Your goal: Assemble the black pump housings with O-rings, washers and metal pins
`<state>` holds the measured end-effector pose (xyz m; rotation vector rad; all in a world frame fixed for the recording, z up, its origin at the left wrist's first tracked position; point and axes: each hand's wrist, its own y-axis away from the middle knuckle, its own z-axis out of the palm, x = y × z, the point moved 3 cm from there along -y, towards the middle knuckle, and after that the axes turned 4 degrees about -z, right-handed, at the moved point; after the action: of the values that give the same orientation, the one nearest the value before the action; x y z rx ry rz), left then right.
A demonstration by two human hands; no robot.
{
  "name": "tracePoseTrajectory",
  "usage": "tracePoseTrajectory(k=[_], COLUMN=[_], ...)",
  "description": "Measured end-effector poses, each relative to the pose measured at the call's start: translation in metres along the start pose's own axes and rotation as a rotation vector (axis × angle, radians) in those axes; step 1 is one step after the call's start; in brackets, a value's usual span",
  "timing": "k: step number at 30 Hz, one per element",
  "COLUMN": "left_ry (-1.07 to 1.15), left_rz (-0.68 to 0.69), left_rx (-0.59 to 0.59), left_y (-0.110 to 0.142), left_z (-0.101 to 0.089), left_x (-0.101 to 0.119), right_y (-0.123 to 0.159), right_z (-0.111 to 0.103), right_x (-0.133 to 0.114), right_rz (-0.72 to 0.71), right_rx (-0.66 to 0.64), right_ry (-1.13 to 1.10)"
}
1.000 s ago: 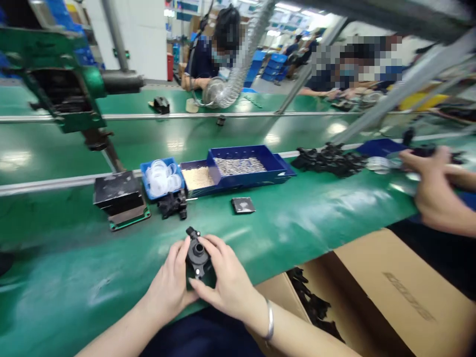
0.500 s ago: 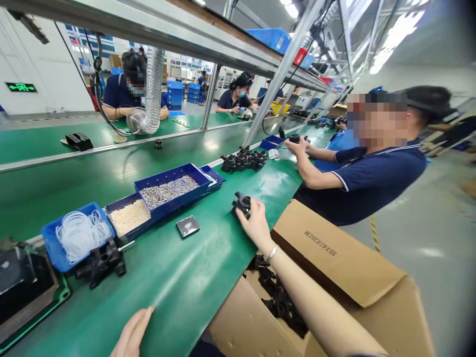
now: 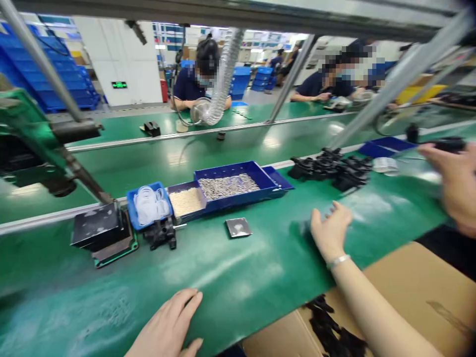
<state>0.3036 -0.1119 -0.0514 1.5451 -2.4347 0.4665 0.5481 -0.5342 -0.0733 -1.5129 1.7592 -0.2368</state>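
1. The left hand (image 3: 169, 327) lies flat at the lower centre of the frame, palm down on the green table (image 3: 230, 277); its grip is released and holds nothing.
2. The right hand (image 3: 329, 230) is stretched out right of centre, fingers spread and hovering low over the table; its grip is released too, with nothing in it.
3. Nearest to the right hand, further up and to the right, lies a pile of black plastic housings (image 3: 330, 167); a small dark square plate (image 3: 238, 227) lies on the table to the left of that hand.
4. One black housing (image 3: 161, 234) sits left of centre, just in front of a small blue tray of white rings (image 3: 148, 204); a black block on a green base (image 3: 102, 233) stands just beside it on the left.
5. A dark blue tray (image 3: 238, 186) of small metal pins sits at centre; a cardboard box (image 3: 416, 287) with black parts inside fills the lower right.
6. A co-worker's hand (image 3: 451, 173) shows blurred at the right edge.
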Motion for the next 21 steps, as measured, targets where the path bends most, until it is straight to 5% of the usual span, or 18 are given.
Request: tracePoseTrajectory(k=[3,6,9,12,14,16,19,21], left_ry=[0.036,0.064,0.009,-0.095,-0.195,-0.339,-0.577,-0.671], left_rz=[-0.004,0.014,0.091,0.095,-0.081,-0.394,-0.965,-1.274], left_rx=[-0.058,-0.04,0.034,0.119,0.218,0.379,0.605,0.599], left_y=[0.0,0.002,0.009,0.022,0.038,0.067,0.138,0.189], left_z=[-0.003,-0.001,-0.002,-0.015,-0.035,-0.066,-0.117,-0.141], left_x=[0.006,0.009,0.012,0.006,-0.013,-0.042,-0.089,-0.112], right_y=[0.04,0.085,0.113,0.13,0.14,0.149,0.161,0.165], right_z=[-0.022,-0.03,-0.023,-0.005,0.01,0.022,0.031,0.033], right_x=[-0.085,-0.19,-0.279,-0.337,-0.36,-0.373,-0.382,-0.383], right_rz=[-0.407,-0.811,-1.045,-1.175,-1.172,-1.147,-1.149,-1.158], right_rx=[-0.04,-0.367,-0.479,-0.505,-0.518,-0.517,-0.489,-0.476], right_ry=[-0.233,-0.501,-0.611,-0.535,-0.41,-0.294,-0.206,-0.196])
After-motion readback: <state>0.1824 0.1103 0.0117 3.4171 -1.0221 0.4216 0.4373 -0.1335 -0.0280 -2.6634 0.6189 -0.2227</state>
